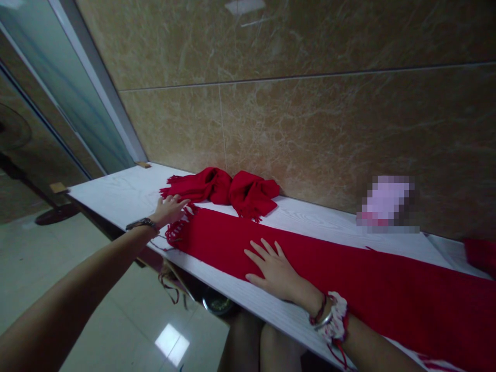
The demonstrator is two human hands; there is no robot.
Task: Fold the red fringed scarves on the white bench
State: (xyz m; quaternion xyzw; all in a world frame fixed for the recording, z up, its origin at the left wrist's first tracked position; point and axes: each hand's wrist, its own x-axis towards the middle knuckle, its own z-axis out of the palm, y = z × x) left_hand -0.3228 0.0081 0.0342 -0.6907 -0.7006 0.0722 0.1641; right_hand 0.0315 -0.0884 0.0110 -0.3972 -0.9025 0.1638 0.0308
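Note:
A long red fringed scarf lies spread flat along the white table, its fringe at the left end. My right hand rests on it with the fingers spread, palm down. My left hand reaches over the fringed end, fingers stretched out; whether it touches the tassels I cannot tell. Just beyond, against the wall, a second red scarf lies bunched up, its fringes showing at the left and at the front.
The white table runs along a brown marble-tiled wall. A blurred-out pink item stands at the back right, with more red cloth at the right edge. A standing fan is on the floor at left.

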